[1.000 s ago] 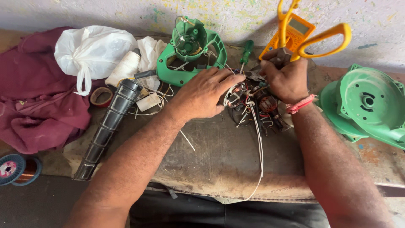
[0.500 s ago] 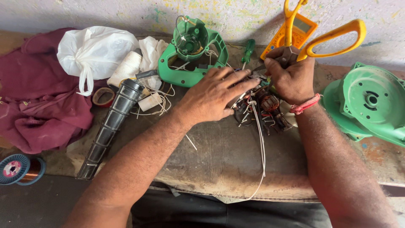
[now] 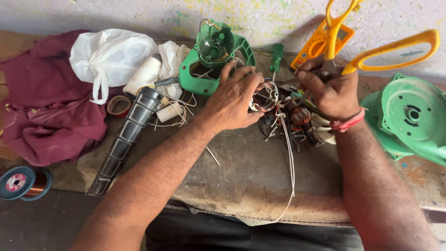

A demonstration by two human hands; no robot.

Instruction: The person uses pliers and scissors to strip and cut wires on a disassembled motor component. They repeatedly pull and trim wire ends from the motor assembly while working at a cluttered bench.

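The left hand point(image 3: 232, 100) is clamped on one copper-wound stator coil point(image 3: 265, 95) at the bench's middle, while the right hand point(image 3: 330, 90) grips one pair of orange-handled scissors point(image 3: 371, 51), blades just beside the coil. One armature point(image 3: 302, 118) lies under the right hand, between two green housings point(image 3: 213, 56) point(image 3: 409, 118), with one black ribbed nozzle point(image 3: 125, 139) well to the left.

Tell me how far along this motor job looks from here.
Done: the green plastic housing lies open and emptied, its green end cover set aside right. In hand: the left hand grips the copper-wound stator coil while the right hand works yellow-handled scissors at its leads. Left: the copper armature and loose white wires lie unassembled on the bench.
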